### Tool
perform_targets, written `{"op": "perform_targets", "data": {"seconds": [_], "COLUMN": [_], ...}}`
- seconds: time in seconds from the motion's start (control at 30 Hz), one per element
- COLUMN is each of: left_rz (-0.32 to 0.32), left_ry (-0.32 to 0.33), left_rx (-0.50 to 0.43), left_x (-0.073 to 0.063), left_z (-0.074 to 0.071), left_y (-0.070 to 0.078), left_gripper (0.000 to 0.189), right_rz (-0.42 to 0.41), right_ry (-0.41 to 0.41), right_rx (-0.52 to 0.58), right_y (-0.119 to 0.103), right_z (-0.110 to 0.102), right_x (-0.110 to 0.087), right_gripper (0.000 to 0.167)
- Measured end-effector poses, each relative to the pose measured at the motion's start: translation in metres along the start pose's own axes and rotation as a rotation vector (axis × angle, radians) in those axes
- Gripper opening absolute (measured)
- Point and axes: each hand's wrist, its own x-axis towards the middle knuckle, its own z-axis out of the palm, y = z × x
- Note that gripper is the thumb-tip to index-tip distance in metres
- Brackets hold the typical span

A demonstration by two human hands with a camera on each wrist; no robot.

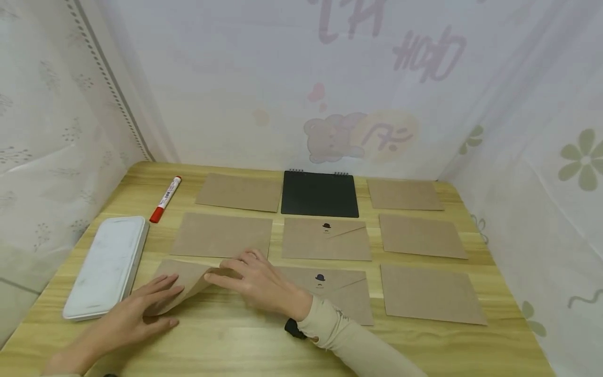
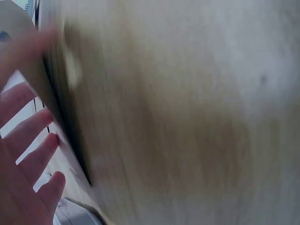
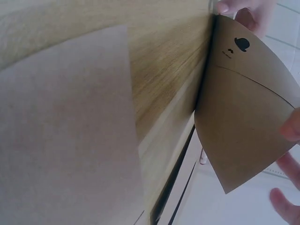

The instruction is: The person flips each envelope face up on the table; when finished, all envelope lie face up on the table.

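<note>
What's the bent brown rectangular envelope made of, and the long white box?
The bent brown rectangular envelope looks like matte paper: it's thin, curves and shows no shine. The long white box could be plastic or painted metal: its surface looks smooth, with rounded corners.

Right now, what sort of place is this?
Probably a makeshift tabletop workspace, maybe a small booth. Patterned sheets enclose three sides of a wood-grain table, where envelopes lie in rows near a marker.
</note>
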Motion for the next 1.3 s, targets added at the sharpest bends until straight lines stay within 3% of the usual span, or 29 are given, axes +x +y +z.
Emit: {"op": "perform_targets", "data": {"seconds": [0.23, 0.33, 0.37, 0.5, 0.73, 0.93, 1.03, 1.2, 1.3], "left_rz": [0.031, 0.043, 0.048, 0.071, 0.043, 0.016, 0.056, 0.151, 0.142], "left_ry": [0.095, 0.159, 0.182, 0.278, 0.371, 0.509, 0.578, 0.671, 0.677], "left_rx": [0.156, 0.189, 0.189, 0.201, 0.174, 0.148, 0.153, 0.123, 0.157], "left_x": [0.0, 0.001, 0.002, 0.005, 0.01, 0.011, 0.012, 0.022, 0.028], "left_z": [0.005, 0.008, 0.009, 0.012, 0.005, 0.003, 0.003, -0.001, -0.006], "left_y": [-0.002, -0.005, -0.006, -0.007, 0.0, 0.003, 0.003, 0.008, 0.014], "left_gripper": [0.06, 0.027, 0.027, 0.07, 0.065, 0.058, 0.049, 0.046, 0.05], "right_rz": [0.066, 0.116, 0.13, 0.183, 0.264, 0.281, 0.293, 0.372, 0.434], "right_ry": [-0.034, -0.039, -0.037, -0.02, 0.016, 0.041, 0.069, 0.121, 0.151], "right_rx": [0.048, 0.065, 0.071, 0.112, 0.141, 0.143, 0.142, 0.26, 0.316], "right_y": [0.002, 0.003, 0.003, 0.003, 0.005, 0.01, 0.012, 0.013, 0.009], "right_z": [0.001, 0.0, 0.0, 0.0, -0.002, -0.002, -0.002, -0.004, -0.003], "right_x": [-0.001, -0.002, -0.003, -0.004, -0.006, -0.008, -0.01, -0.014, -0.018], "right_gripper": [0.063, 0.063, 0.063, 0.06, 0.059, 0.055, 0.058, 0.054, 0.054]}}
